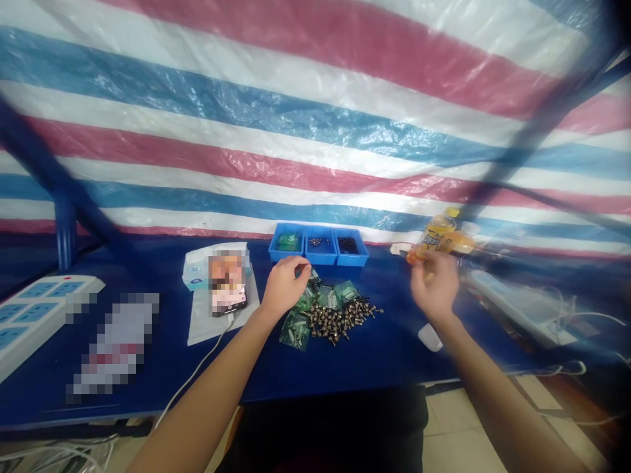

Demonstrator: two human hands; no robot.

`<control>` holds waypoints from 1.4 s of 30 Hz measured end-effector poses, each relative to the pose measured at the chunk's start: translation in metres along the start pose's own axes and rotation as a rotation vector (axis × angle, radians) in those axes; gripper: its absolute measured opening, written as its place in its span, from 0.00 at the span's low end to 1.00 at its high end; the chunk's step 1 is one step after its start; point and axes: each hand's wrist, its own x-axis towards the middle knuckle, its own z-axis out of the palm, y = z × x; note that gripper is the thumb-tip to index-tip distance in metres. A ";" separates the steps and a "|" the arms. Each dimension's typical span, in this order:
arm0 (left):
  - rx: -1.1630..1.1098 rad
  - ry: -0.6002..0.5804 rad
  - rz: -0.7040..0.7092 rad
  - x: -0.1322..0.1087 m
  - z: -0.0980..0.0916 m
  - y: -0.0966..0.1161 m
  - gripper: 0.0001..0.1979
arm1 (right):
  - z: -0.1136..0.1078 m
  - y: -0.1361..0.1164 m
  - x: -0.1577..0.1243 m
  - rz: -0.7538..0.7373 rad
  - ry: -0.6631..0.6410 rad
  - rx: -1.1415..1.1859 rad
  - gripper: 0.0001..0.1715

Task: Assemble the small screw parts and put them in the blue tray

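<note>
My left hand point(286, 288) is closed, thumb against the fingers, just left of the small green plastic bags point(331, 295); anything in the pinch is hidden. Beside these bags lies a loose heap of small brass-coloured metal fittings point(340, 322). One more green bag point(296, 330) lies at the heap's left, with pale pieces showing inside. My right hand point(436, 282) is raised over the table's right side, in front of the yellow-labelled bottles point(441, 233). Motion smears its fingers, so their grip is unclear.
Behind the heap stand three joined blue bins point(318, 261) holding green bags, a few metal pieces and dark small parts. A charging phone point(229, 305) leans on a tissue pack point(194, 268). A power strip point(79, 289) is at left, a white case point(430, 337) at right.
</note>
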 end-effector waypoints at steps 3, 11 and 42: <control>0.000 -0.010 0.005 -0.001 0.001 0.000 0.10 | 0.029 -0.027 0.030 0.000 -0.442 -0.060 0.22; -0.028 0.027 0.002 -0.001 -0.001 -0.003 0.09 | 0.108 -0.005 0.092 0.221 -0.926 -0.353 0.23; -0.052 0.000 -0.010 -0.002 0.000 0.003 0.10 | 0.107 0.030 0.094 0.163 -0.749 -0.327 0.24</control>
